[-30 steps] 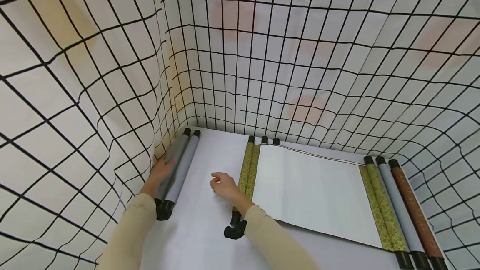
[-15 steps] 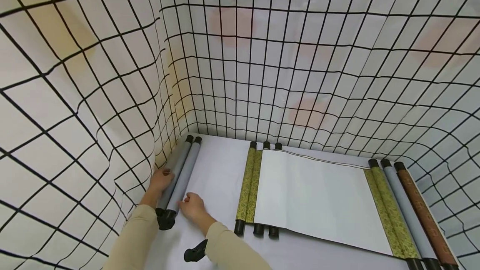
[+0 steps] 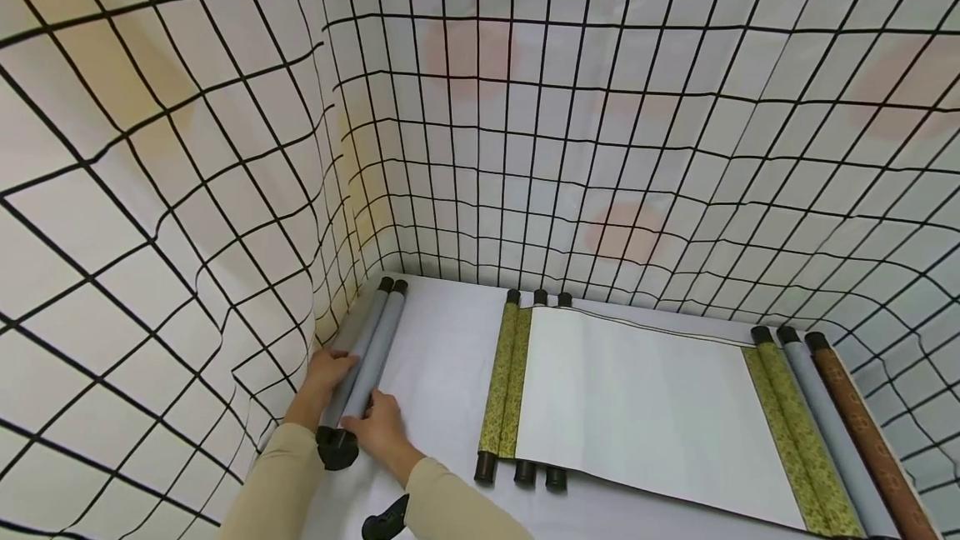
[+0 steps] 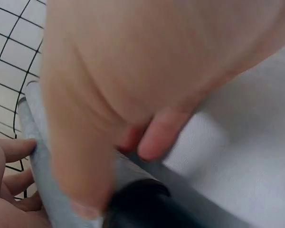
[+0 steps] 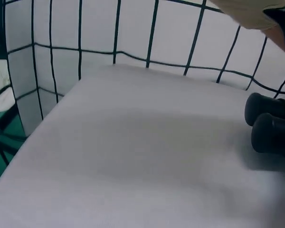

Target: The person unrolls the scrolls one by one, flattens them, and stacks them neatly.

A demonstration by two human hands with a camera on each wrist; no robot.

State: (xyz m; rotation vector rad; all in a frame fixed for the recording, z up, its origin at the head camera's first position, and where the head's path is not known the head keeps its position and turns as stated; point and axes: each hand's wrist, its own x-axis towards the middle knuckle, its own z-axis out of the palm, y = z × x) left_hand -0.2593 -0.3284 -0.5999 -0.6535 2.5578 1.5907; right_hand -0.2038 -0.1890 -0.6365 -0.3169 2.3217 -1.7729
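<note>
Two grey rolled scrolls [image 3: 383,342] with black end caps lie side by side at the table's left, by the mesh wall. My left hand [image 3: 326,377] holds the outer one near its middle from the left, its fingers reaching over the roll. At the near end, my right hand [image 3: 383,430] grips the inner roll, thumb over the top and fingers at its right side. In the left wrist view the right hand [image 4: 128,80] fills the foreground, while the left hand [image 4: 7,180] shows only fingers against a roll. Two black end caps [image 5: 271,135] show in the right wrist view.
A partly unrolled scroll with a blank white sheet [image 3: 645,407] and yellow-green patterned rollers [image 3: 504,382] lies to the right. Past it are another grey roll [image 3: 832,423] and a brown roll [image 3: 870,432]. Black mesh [image 3: 525,148] encloses the table.
My right hand has moved left from beside the green roller to the near end of the inner grey roll. The left hand stays at the outer roll, its fingers now further over it.
</note>
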